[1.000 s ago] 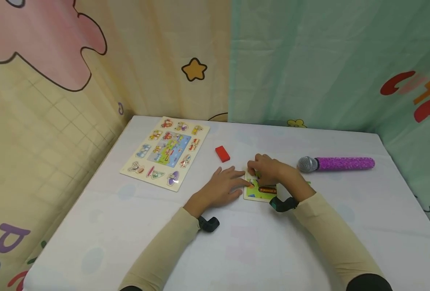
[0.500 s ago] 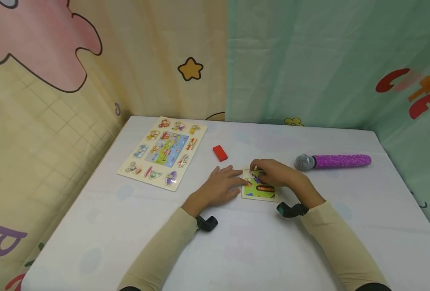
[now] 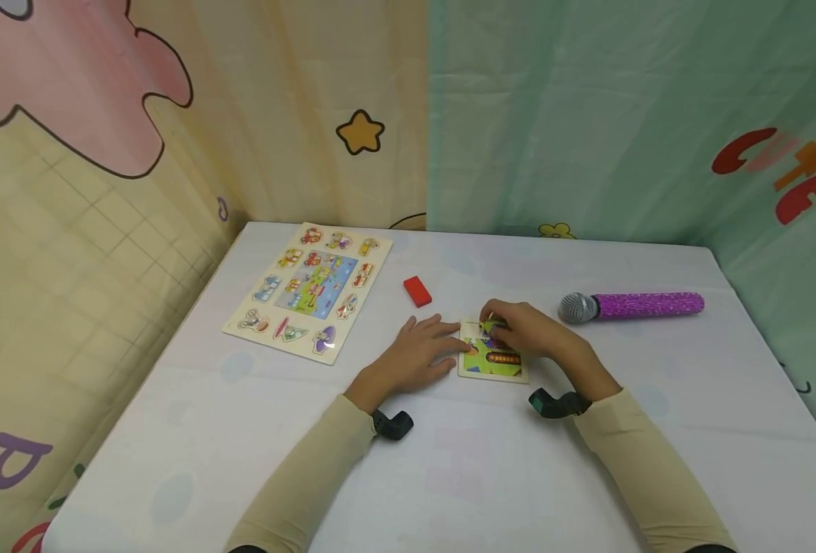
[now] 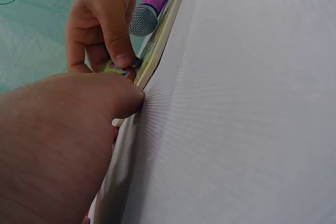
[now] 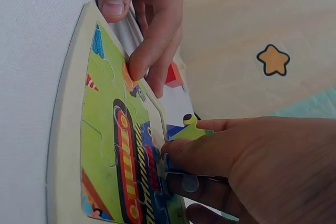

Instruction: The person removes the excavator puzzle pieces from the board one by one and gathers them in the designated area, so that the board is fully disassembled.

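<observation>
A small square jigsaw puzzle (image 3: 493,369) in a pale wooden tray lies on the table; its picture is green with a striped digger track. My right hand (image 3: 526,329) is over its upper right part and pinches a green and blue puzzle piece (image 5: 184,131) between thumb and fingers, at the tray's far side. Part of the upper left of the tray shows bare wood. My left hand (image 3: 417,355) is spread flat at the tray's left side, its index fingertip resting on the puzzle and its thumb at the edge.
A red block (image 3: 417,291) lies beyond the left hand. Farther left is a larger picture board (image 3: 344,347) with several vehicle pieces. To the right lies a microphone (image 3: 649,305) with a glittery purple handle. Printed curtains (image 3: 559,115) stand behind the table.
My right hand has shifted slightly right over the puzzle, uncovering bare wood at the tray's upper left. The left hand stays in place. The head view has shifted slightly.
</observation>
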Tool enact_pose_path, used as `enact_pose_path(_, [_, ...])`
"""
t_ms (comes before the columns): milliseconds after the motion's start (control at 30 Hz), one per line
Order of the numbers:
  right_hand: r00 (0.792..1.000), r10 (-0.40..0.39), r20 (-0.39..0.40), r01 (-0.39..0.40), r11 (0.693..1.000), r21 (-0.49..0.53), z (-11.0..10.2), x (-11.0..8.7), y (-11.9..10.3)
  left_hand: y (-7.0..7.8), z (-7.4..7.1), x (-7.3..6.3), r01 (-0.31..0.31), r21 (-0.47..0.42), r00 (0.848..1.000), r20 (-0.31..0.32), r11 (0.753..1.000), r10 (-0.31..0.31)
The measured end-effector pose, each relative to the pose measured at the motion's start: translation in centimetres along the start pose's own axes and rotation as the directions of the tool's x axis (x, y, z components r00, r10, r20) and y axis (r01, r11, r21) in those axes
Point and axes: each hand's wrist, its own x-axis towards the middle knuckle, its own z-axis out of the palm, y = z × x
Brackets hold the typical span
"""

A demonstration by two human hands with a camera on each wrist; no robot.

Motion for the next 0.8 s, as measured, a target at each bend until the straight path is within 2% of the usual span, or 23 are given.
enact_pose_path(133, [0.997, -0.008, -0.076, 0.01, 1.0, 0.028, -0.6, -0.8, -0.1, 0.0, 0.1, 0.1, 0.003, -0.011, 1.0, -0.001, 1.0, -0.003])
enact_pose_path(233, [0.989, -0.038, -0.145, 0.046, 0.998, 0.046, -1.7, -2.1, -0.2, 0.0, 0.1, 0.0, 0.004, -0.019, 1.0, -0.007, 1.0, -0.005])
enact_pose_path(367, [0.968, -0.102, -0.229, 0.107, 0.994, 0.008, -3.4, -4.8, 0.3, -0.1, 0.1, 0.0, 0.006, -0.032, 1.0, -0.007, 0.999, -0.006])
enact_pose_path(500, [0.945, -0.131, -0.299, 0.129, 0.991, -0.029, -4.9, -8.2, 2.4, -0.2, 0.1, 0.1, 0.007, -0.034, 1.0, -0.007, 0.999, -0.008])
enact_pose_path(567, [0.944, -0.093, -0.315, 0.09, 0.996, -0.025, -5.5, -10.0, 3.8, -0.2, 0.1, 0.1, 0.009, -0.032, 1.0, -0.007, 0.999, -0.009])
enact_pose_path(667, [0.948, 0.029, -0.318, -0.026, 1.0, 0.013, -5.8, -12.2, 6.0, -0.2, 0.1, 0.2, 0.011, -0.033, 1.0, -0.003, 0.999, -0.011])
enact_pose_path(800, [0.934, 0.166, -0.317, -0.158, 0.986, 0.051, -5.4, -14.0, 8.5, -0.1, 0.1, 0.1, 0.011, -0.034, 1.0, -0.001, 0.999, -0.011])
